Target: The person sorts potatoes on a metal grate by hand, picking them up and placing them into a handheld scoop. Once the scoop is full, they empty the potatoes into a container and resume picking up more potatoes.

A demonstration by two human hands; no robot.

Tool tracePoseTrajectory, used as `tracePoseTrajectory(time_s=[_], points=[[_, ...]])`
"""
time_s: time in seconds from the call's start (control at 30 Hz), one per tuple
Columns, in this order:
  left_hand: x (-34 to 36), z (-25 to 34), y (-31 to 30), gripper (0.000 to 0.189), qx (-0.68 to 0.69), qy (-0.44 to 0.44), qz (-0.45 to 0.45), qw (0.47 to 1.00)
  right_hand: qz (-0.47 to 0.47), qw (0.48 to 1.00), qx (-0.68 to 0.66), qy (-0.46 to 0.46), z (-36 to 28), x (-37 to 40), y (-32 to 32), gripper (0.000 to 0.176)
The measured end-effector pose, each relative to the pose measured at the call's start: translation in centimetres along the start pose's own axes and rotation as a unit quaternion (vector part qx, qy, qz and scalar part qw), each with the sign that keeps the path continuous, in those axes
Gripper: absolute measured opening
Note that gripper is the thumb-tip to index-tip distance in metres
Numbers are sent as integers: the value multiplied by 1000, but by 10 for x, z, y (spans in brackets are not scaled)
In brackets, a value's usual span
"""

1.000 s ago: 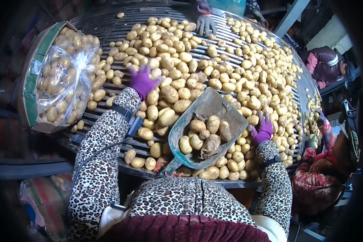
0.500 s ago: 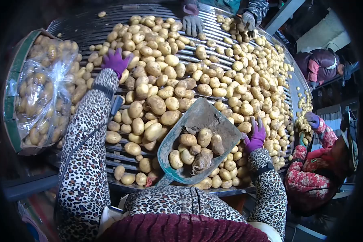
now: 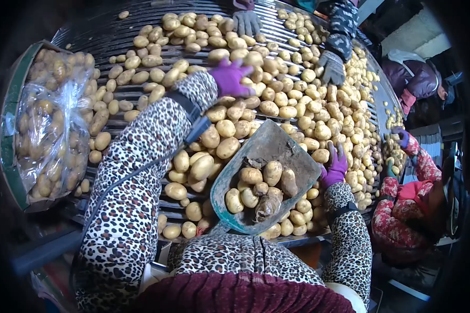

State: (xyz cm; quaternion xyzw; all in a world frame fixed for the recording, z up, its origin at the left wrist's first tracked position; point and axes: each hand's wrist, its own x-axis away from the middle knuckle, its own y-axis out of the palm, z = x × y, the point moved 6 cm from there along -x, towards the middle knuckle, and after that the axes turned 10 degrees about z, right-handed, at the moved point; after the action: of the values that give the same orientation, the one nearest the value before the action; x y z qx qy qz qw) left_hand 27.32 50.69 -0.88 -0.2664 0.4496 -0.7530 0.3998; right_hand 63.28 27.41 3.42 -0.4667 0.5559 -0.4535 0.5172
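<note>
Purple gloves cover both of my hands. My left hand (image 3: 231,78) is spread over the potatoes (image 3: 227,128) in the middle of the slatted table, its fingers pointing right against the pile. At the right, my right hand (image 3: 335,166) lies on more potatoes with its fingers apart, just beside the rim of a scoop (image 3: 222,195). That scoop is a worn green shovel pan, resting on the pile close to my body. In it lie several potatoes (image 3: 272,173), clods of dirt and a shrivelled, brownish one (image 3: 268,207).
A box (image 3: 8,130) lined with clear plastic and full of potatoes stands at the left. Across the slatted table (image 3: 96,39), another person's grey gloves (image 3: 332,68) touch potatoes. At the right, a person in a red patterned jacket (image 3: 402,221) handles small potatoes.
My left hand has swept right across the pile, and potatoes have shifted that way, baring slats on the left. A grey glove opposite has come nearer. My right hand has barely moved.
</note>
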Motion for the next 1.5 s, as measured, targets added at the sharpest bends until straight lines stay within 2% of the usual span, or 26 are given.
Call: tracePoseTrajectory(time_s=[0.07,0.1,0.13,0.2,0.27,0.33,0.4,0.5,0.53,0.67,0.77,0.8,0.87,0.93,1.0,1.03,1.07,1.13,1.17,1.2,1.27,1.3,1.33,1.4,1.47,1.5], points=[[32,34,-24,86,33,44,-50,997,-1,1000,10,1,3,0,2,92],[43,36,-20,83,141,85,-103,981,11,1000,7,-14,2,0,1,92],[64,44,-23,79,70,79,-83,991,12,1000,7,-14,1,0,-1,92],[103,47,-26,78,186,122,-137,965,11,1000,4,-14,-1,0,-4,93],[139,34,-21,75,40,166,-38,985,8,1000,5,-6,0,0,-2,92],[174,33,-35,81,-97,193,56,975,10,1000,3,-6,1,0,-2,92],[196,40,-49,84,-163,104,8,981,16,1000,-8,-11,2,1,0,92],[227,38,-59,87,-79,17,-33,996,22,1000,-15,-14,2,-1,-1,91],[239,38,-60,87,-80,-2,-20,997,21,1000,-15,-15,1,-1,-1,91],[272,37,-61,78,-38,-7,21,999,29,999,-10,-18,3,-1,5,89],[296,49,-68,75,67,-106,-14,992,35,999,-9,-18,1,-2,5,88],[307,54,-68,71,20,-73,16,997,36,999,-3,-19,2,-2,5,87],[329,60,-63,65,64,-95,51,992,22,999,11,-22,-4,-4,0,81],[348,73,-52,60,190,-188,14,964,12,999,39,-11,-7,-5,0,81],[360,84,-29,61,286,-175,73,939,-4,998,57,3,-6,-5,2,82],[359,97,-24,61,271,-168,101,942,-2,998,58,6,-4,-6,5,81],[361,99,-9,64,395,-222,101,886,-6,998,62,7,-6,-6,4,80],[351,107,9,67,525,-272,116,798,-2,998,55,4,-8,-6,2,80],[346,103,20,68,571,-235,140,774,2,999,51,1,-10,-6,0,79],[335,120,6,58,584,-273,150,750,7,999,46,-4,-13,-7,-3,79],[317,130,8,49,634,-353,53,686,7,999,46,-17,-7,-10,5,79],[304,119,3,47,456,-142,141,867,22,998,44,-36,-8,-11,3,79],[304,126,11,46,224,87,207,948,36,997,43,-49,-9,-8,1,80],[295,131,8,33,308,-29,191,931,-50,999,2,-1,-10,-7,-4,83],[289,122,24,32,170,165,262,936,39,999,-14,-10,-7,17,-11,80],[264,106,56,32,250,120,165,947,55,998,-44,5,0,18,0,78]])
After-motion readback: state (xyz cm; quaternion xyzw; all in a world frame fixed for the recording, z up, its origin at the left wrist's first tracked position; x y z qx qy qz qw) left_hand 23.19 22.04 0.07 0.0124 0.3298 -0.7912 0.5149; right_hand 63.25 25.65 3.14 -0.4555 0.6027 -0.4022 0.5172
